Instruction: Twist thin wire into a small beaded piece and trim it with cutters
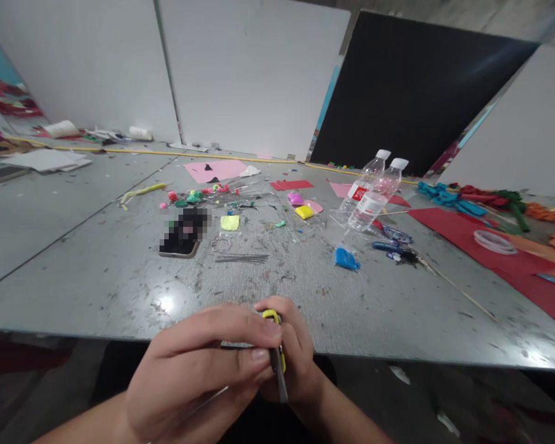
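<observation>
Over the table's front edge, both of my hands meet around a small yellow-and-black tool (pixel 271 316) with a flat grey metal part (pixel 281 385) pointing down towards me. Its exact kind is hard to tell because fingers cover most of it. My right hand (pixel 298 345) is wrapped around the yellow-and-black part. With thumb and fingertips, my left hand (pixel 203 364) pinches at the tool's near side. A thin pale line shows beneath the left fingers; what it is I cannot make out.
Beyond my hands lie thin wires (pixel 243 258), a phone (pixel 180 237), a yellow clay packet (pixel 230 223) and a blue packet (pixel 346 259). Two plastic bottles (pixel 374 197) stand to the right, near pliers (pixel 391 248), a stick (pixel 462 290) and red sheets (pixel 472 240).
</observation>
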`<state>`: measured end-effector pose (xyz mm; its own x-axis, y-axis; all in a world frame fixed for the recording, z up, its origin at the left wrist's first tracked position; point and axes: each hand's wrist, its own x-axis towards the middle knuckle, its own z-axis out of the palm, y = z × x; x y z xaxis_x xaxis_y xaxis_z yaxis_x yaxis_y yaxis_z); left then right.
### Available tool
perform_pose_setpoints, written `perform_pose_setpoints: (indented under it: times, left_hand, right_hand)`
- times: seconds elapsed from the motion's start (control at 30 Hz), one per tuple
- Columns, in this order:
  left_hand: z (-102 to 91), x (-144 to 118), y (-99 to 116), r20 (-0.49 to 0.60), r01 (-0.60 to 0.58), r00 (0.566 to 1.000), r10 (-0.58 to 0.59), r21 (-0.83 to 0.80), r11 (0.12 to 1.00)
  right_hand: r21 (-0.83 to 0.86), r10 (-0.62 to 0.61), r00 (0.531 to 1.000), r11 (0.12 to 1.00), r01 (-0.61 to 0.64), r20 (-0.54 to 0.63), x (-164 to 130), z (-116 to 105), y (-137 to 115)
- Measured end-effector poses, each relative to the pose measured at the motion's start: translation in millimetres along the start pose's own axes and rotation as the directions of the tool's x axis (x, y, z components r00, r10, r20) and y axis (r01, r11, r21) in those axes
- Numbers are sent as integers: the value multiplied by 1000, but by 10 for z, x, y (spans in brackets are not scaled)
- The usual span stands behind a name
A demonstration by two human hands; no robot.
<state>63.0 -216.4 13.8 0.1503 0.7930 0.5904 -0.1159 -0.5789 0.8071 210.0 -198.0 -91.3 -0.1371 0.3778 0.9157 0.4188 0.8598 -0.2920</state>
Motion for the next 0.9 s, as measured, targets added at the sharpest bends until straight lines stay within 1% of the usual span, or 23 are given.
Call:
perform_pose_setpoints:
  times: [0.03,0.07,0.13,0.2,0.3,0.4,0.47,0.6,0.7,0.77,0.8,0.83,0.87,0.9]
  left_hand:
    - [13,-9,3,52,65,997,-60,-91,994]
    - [20,-18,3,71,128,990,-118,-158,979]
    - [24,-28,-1,92,123,990,-107,-195,973]
    - [19,-25,-4,77,49,996,-37,-160,986]
    - [1,-7,-9,67,-102,992,104,-34,994]
    - [-32,-8,-23,77,-246,968,238,129,961]
    - [-55,-26,-37,90,-318,948,306,210,925]
    - [-99,-57,-59,108,-368,930,352,268,890]
    - [-152,-38,-62,164,-426,905,393,315,848]
    - [-196,-5,-54,324,-505,854,407,328,799]
    - [-216,13,-46,282,-524,849,447,332,785]
    - [-235,29,-35,280,-532,844,457,331,780]
    - [-252,41,-23,317,-539,837,447,329,775]
    - [-266,49,-11,327,-541,834,444,333,772]
  right_hand:
    - [-1,4,1000,1000,-4,5,3,-3,-1]
    - [-2,5,1000,1000,-5,9,6,-5,-2]
    - [-5,4,1000,1000,-4,21,12,-10,-4]
    - [-3,2,999,1000,-1,36,18,-14,-5]
    - [-1,6,999,1000,-6,47,30,-17,-5]
    - [6,-1,999,1000,1,52,48,-15,-4]
    - [9,-11,999,1000,11,53,63,-7,-5]
    - [-12,-27,1000,1000,28,16,73,22,-14]
    - [-49,-33,999,998,33,-11,61,44,-22]
    - [-71,-35,999,997,34,-14,51,54,-24]
    - [-78,-38,999,996,36,-16,47,57,-25]
    - [-81,-41,999,996,40,-19,44,58,-25]
    - [-82,-43,999,996,41,-21,41,60,-25]
    - [-83,-44,999,996,42,-23,39,61,-25]
